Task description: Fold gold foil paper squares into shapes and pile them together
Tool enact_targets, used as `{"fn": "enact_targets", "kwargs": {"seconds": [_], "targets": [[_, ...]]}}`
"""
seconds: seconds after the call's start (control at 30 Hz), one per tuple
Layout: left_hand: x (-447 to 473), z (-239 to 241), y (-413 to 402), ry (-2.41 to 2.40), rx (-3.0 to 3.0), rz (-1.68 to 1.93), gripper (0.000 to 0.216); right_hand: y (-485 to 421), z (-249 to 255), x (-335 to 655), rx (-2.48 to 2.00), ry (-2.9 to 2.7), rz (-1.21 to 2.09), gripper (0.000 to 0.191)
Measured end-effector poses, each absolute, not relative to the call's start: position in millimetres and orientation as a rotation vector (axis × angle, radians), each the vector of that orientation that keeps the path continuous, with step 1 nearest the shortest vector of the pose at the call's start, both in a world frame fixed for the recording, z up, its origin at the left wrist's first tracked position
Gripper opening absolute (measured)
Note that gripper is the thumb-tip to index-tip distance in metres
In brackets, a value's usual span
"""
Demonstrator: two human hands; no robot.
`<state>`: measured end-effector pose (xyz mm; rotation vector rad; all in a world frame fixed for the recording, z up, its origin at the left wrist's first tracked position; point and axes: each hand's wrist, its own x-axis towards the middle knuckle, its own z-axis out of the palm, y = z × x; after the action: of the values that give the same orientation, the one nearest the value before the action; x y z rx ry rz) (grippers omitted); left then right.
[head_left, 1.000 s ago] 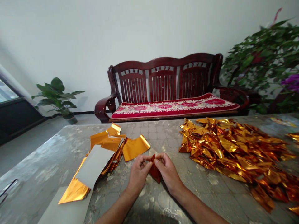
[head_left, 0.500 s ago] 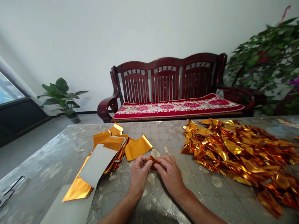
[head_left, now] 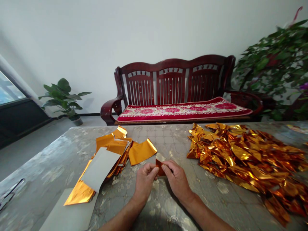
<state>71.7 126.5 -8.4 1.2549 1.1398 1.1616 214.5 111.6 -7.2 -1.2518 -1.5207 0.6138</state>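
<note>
Between my two hands is a small folded piece of gold foil paper (head_left: 159,167), dark orange on the side facing me. My left hand (head_left: 145,179) pinches its left edge between thumb and fingers. On the other side, my right hand (head_left: 176,179) grips it with the thumb pressed on top. Left of my hands lies a loose stack of gold foil sheets (head_left: 117,147), some showing their pale backs. A single gold foil sheet (head_left: 141,152) rests just beyond my left hand. To the right spreads a large heap of folded gold foil pieces (head_left: 240,157).
Everything lies on a table with a patterned grey cover (head_left: 125,199). A pale flat board (head_left: 69,215) sits at the front left, near a pair of glasses (head_left: 11,194). Behind the table stand a dark wooden bench (head_left: 170,80) and potted plants (head_left: 64,96).
The foil piece now stands a little higher between my fingers and shows more of its face. My right thumb has shifted on it; the stack and heap stay put.
</note>
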Motion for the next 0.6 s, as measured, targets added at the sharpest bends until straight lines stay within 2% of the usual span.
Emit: {"fn": "enact_targets", "kwargs": {"seconds": [0.3, 0.6], "targets": [[73.0, -0.1, 130.2, 1.213, 1.172, 1.310, 0.022, 110.7, -11.2, 214.8, -1.327, -1.586, 0.658, 0.026], [74.0, -4.1, 129.2, 1.088, 1.133, 1.259, 0.028, 113.9, -8.0, 214.5, -1.392, -1.576, 0.642, 0.030]]}}
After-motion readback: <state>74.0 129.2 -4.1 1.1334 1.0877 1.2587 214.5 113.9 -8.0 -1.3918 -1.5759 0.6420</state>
